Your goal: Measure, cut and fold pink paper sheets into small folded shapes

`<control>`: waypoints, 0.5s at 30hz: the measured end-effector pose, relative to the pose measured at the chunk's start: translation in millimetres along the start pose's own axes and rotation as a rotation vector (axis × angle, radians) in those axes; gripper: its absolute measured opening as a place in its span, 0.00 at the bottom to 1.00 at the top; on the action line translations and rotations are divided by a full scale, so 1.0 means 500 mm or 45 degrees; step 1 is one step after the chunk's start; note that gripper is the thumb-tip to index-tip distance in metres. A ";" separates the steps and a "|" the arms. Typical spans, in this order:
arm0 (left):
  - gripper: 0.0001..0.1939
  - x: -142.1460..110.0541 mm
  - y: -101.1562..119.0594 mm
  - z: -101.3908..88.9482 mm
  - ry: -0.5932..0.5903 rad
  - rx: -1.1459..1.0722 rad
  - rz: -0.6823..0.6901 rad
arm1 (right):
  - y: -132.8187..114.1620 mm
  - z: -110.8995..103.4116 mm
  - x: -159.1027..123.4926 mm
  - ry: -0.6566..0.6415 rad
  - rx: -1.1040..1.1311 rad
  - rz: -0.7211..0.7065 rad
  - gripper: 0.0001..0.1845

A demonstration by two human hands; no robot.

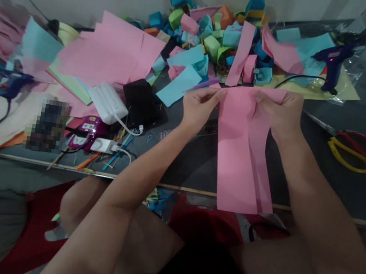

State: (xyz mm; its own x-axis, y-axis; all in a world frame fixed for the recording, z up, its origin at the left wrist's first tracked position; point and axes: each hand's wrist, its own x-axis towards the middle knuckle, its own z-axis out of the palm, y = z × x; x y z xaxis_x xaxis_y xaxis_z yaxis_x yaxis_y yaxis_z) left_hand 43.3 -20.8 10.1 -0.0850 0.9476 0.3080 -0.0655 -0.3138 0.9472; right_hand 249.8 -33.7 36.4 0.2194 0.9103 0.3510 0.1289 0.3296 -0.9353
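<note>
A long pink paper sheet (239,156) lies lengthwise on the dark table (192,166), its near end hanging over the front edge. My left hand (199,107) pinches the sheet's far left corner. My right hand (278,112) pinches the far right part, where a fold runs down the sheet. Both hands are closed on the paper. A purple pen (205,84) lies just beyond my left hand.
A heap of folded coloured paper pieces (207,33) sits at the back. Large pink sheets (113,50) lie at the left. Red and yellow scissors (353,147) rest at the right, a blue glue gun (333,64) behind them. A white power bank (107,103), a black pouch (139,101) and cables lie left.
</note>
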 end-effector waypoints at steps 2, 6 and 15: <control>0.16 0.000 0.000 -0.001 -0.006 0.005 -0.002 | 0.000 0.001 -0.001 -0.001 -0.003 0.007 0.19; 0.18 -0.001 0.003 0.000 -0.029 -0.008 -0.010 | -0.002 0.003 -0.001 0.022 0.070 0.017 0.16; 0.18 0.002 -0.002 0.003 -0.048 -0.077 -0.060 | -0.012 -0.014 0.007 -0.099 0.067 0.098 0.16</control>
State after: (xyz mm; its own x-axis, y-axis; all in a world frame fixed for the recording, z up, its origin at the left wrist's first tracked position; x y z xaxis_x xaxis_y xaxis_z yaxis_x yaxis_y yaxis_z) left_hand 45.0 -19.5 9.8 -0.0427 0.9627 0.2672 -0.1287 -0.2705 0.9541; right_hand 256.3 -34.4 43.6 0.1510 0.9494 0.2752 0.0628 0.2686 -0.9612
